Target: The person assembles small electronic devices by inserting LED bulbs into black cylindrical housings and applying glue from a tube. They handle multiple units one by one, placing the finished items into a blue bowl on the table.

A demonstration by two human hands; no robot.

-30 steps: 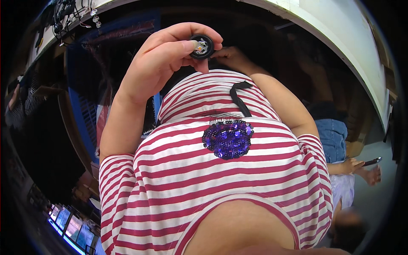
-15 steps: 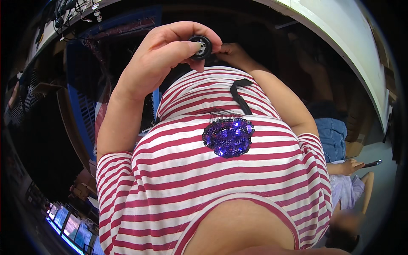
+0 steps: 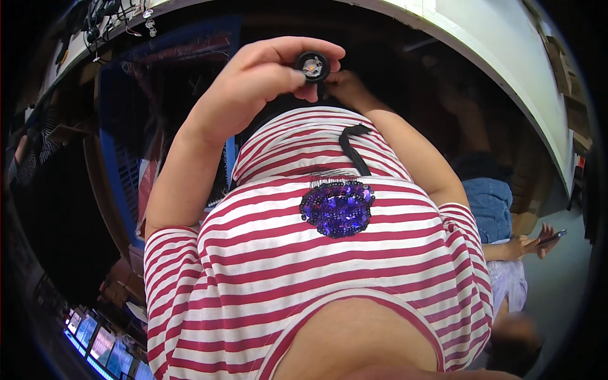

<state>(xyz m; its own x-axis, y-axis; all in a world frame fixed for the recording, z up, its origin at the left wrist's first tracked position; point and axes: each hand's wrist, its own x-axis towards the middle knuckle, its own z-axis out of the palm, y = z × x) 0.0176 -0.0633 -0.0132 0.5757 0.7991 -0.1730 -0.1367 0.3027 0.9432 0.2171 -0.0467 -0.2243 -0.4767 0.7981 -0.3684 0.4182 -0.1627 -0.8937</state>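
Raised in front of my belly, my left hand (image 3: 269, 73) grips a small round black housing (image 3: 325, 68) between thumb and fingers. The pale inside of the housing faces up, with a small orange spot and dark marks on it; I cannot make out its exact kind. My right hand (image 3: 347, 87) is just beyond and to the right, its fingers curled together close to the housing. The left hand and the dark background partly hide those fingertips, so whatever they pinch cannot be made out.
A white tabletop edge (image 3: 468, 38) curves across the top right. Black parts with thin wires (image 3: 114, 16) lie at the top left, above a blue plastic crate (image 3: 123, 158). At the right, another person's hand (image 3: 522, 246) holds a phone (image 3: 552, 238).
My left hand has shifted slightly right with the housing. Its thumb has slid off the middle, showing more of the inside. The other person's second hand has come to the phone.
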